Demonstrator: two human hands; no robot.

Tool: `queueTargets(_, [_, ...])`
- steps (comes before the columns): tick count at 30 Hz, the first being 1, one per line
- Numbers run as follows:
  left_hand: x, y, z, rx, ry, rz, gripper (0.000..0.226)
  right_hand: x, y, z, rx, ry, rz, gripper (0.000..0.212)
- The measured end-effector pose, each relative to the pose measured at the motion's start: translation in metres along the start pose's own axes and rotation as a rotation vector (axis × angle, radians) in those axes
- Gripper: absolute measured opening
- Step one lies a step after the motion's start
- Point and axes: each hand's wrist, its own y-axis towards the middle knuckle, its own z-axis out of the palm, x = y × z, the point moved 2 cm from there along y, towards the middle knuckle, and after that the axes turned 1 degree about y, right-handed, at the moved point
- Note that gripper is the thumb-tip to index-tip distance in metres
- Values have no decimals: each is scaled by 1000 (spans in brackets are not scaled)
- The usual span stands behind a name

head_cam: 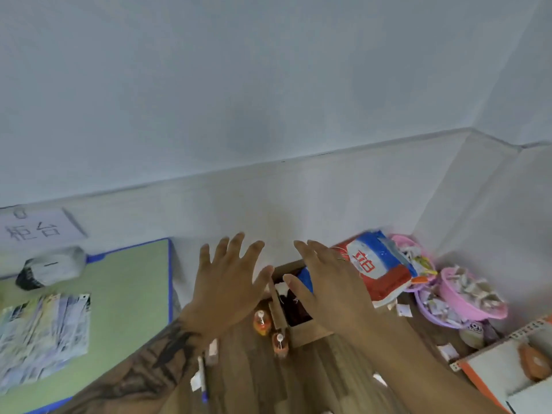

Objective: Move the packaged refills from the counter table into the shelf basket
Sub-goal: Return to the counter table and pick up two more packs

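Both hands are raised side by side with fingers spread apart and straight, holding nothing: the left hand (228, 283), on a tattooed forearm, and the right hand (330, 286) beside it, above an open cardboard box (301, 328) on the wooden floor (251, 380). The box holds dark contents and something blue and white, partly hidden behind the right hand. Two small orange bottles (263, 322) stand just beside the box's left wall. To the right, a red, white and blue bag (378, 265) leans against the white wall (268, 204), touching a pink basket (473, 294) and a purple basket (430, 309), both heaped with small pale packets. The packaged refills (43, 334), blurred, lie flat on the green counter (128, 294) at left, well apart from both hands. A black-and-white pouch (50, 268) sits nearer the counter's back edge, below a paper sign (35, 227). A white shelf (504, 366) with an orange frame shows at lower right, a round brownish item (534, 363) on it.
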Motion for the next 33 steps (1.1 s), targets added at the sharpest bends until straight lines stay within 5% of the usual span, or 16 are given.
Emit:
queueTargets(10, [126,5,27,57,-1,-321,65,94,116,73,162,11,-267,69])
queueTargets(14, [167,22,38,81,33,-385,80,128,164,98,205,33,-357,68])
queueTargets(24, [262,67,73,38,-14,-639,60,193,294,155,315,6,-568,64])
queueTargets(33, [318,1,122,231,-29,-896,76,289,292,263,565,1,-787,64])
